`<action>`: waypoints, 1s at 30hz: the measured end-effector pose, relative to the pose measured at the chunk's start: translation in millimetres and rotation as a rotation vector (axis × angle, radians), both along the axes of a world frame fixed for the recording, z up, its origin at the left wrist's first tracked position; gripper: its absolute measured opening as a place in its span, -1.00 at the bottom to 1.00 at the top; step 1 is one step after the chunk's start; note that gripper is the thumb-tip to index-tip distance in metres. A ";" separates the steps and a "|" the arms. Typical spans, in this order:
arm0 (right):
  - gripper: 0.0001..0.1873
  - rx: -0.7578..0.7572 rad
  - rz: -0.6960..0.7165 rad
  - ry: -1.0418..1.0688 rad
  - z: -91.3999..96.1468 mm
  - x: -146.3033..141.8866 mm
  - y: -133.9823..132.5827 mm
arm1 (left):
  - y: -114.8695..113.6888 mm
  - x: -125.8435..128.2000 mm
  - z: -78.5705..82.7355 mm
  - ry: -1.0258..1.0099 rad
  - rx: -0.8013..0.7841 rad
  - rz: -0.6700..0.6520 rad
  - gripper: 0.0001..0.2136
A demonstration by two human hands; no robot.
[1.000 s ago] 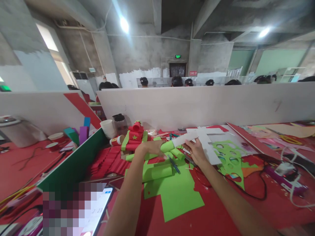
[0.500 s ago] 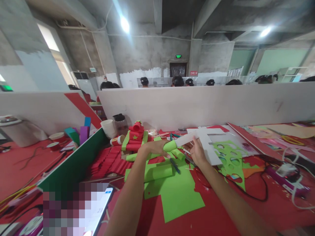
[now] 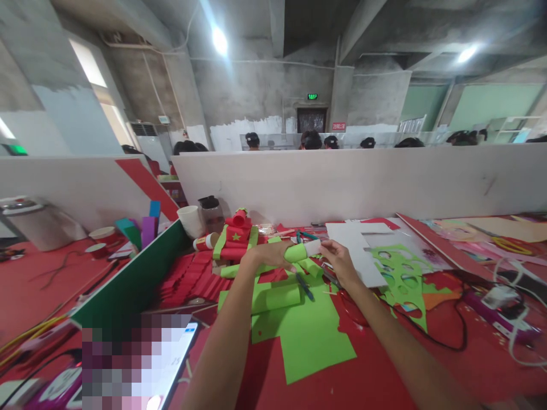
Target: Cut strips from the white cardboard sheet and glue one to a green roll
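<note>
My left hand (image 3: 273, 254) is closed around a short green paper tube (image 3: 296, 252). From the tube's right end sticks a white paper strip (image 3: 313, 247), pinched at its outer end by my right hand (image 3: 339, 259). How far the strip reaches inside the tube is hidden. Just below my left hand is a dark pen (image 3: 305, 287). Under both hands lie a rolled green sheet (image 3: 277, 298) and a flat green sheet (image 3: 316, 353). A scissors' red handle (image 3: 354, 308) shows beside my right wrist.
A red-and-green paper model (image 3: 236, 236) stands behind my left hand, near folded red paper (image 3: 192, 279). White board (image 3: 363, 256) and green paper with cut-out holes (image 3: 404, 276) lie to the right. A green divider (image 3: 128, 279) and a phone (image 3: 177, 356) are at left.
My right hand has moved left toward the green tube, and much less of the white strip shows outside it. My left hand stays nearly in place.
</note>
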State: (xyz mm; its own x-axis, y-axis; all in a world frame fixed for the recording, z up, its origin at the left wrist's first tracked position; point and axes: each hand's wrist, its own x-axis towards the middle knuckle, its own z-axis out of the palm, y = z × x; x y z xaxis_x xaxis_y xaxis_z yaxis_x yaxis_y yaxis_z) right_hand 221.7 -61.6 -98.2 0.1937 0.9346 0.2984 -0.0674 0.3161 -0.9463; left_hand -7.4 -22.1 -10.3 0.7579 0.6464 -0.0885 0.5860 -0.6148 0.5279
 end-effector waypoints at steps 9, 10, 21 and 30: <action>-0.79 0.006 0.170 -0.272 3.0 -7.9 -5.9 | -1.4 16.5 -7.8 0.057 0.004 -0.030 -0.35; -0.80 -0.001 0.172 -0.269 3.5 -8.7 -6.5 | -1.8 17.5 -7.4 0.063 -0.002 -0.032 -0.36; -0.69 -0.150 0.060 0.003 -0.2 10.9 3.9 | -1.9 -50.9 11.2 -0.183 -0.096 0.288 -0.23; -0.71 -0.131 0.068 -0.008 2.8 7.8 1.4 | -4.9 -35.4 6.6 -0.354 -0.202 0.291 -0.37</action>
State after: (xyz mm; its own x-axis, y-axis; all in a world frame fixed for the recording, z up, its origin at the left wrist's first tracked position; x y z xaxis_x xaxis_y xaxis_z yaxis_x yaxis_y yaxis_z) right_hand 229.5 -60.3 -95.4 0.1270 0.9765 0.1739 -0.0772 0.1845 -0.9798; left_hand -42.9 -27.1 -3.7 0.5545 0.8322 -0.0035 0.4811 -0.3171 0.8173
